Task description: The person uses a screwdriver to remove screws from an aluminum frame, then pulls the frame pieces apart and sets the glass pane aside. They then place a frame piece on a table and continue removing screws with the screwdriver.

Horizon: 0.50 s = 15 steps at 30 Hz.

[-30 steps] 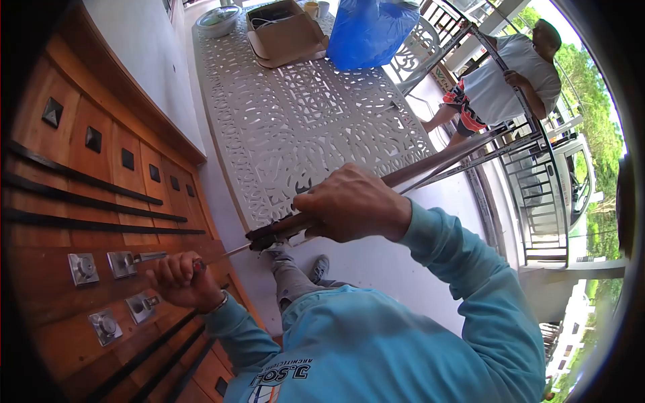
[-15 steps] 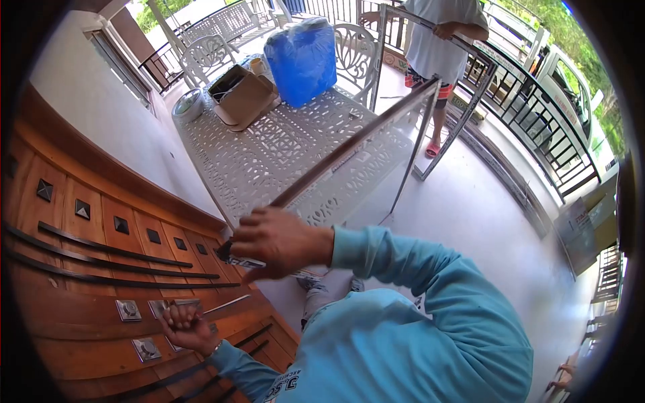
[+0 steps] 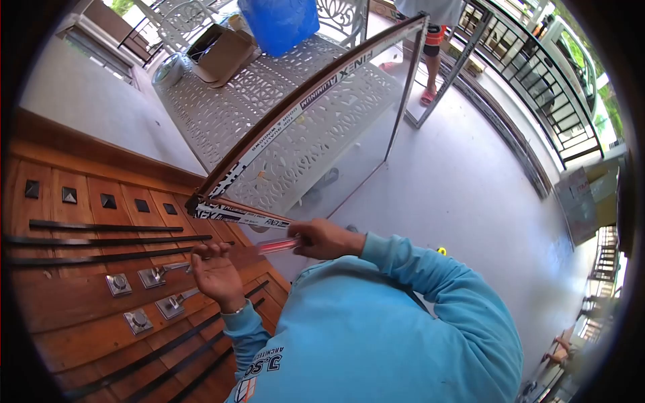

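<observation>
Right hand fingers gripped one red-handled screwdriver just below one aluminium frame. Left hand fingers open, beside two door levers.

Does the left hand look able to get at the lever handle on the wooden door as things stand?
Probably yes: the left hand is open and holds nothing, right beside the lever handle on the wooden door, with nothing between them.
</observation>
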Available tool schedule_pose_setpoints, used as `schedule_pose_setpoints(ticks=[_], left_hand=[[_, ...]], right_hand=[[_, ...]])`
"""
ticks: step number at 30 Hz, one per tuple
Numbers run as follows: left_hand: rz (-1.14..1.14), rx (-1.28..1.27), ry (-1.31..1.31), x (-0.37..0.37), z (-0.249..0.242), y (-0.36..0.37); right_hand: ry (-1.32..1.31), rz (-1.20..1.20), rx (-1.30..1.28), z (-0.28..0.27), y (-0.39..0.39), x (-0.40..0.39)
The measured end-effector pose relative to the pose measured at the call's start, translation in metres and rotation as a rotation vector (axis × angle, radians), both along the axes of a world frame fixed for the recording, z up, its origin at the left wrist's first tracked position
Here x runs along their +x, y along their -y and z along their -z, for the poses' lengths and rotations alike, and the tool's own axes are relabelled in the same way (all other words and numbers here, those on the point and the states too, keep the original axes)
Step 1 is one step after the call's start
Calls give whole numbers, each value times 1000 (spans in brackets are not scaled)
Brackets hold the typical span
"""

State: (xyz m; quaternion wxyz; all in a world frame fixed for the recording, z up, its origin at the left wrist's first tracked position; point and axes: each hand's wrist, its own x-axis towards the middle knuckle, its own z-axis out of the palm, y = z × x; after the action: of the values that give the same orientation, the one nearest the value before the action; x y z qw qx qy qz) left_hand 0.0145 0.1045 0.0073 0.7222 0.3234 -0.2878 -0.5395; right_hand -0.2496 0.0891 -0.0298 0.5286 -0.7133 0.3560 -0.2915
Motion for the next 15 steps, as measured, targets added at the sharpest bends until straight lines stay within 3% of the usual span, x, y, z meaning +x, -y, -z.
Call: schedule_pose_setpoints(ticks=[1, 4, 7, 11, 15], left_hand=[[2, -28, 10, 16, 13, 6], [-33, 13, 412, 20, 24, 27], [120, -26, 539, 3, 32, 44], [287, 58, 555, 4, 66, 62], [225, -21, 609, -13, 69, 81]], right_hand=[[22, 39, 72, 1, -5, -9], [-72, 145, 211, -3, -19, -33], [-192, 362, 207, 30, -37, -49], [-208, 569, 361, 50, -70, -69], [-334, 616, 444, 34, -74, -93]])
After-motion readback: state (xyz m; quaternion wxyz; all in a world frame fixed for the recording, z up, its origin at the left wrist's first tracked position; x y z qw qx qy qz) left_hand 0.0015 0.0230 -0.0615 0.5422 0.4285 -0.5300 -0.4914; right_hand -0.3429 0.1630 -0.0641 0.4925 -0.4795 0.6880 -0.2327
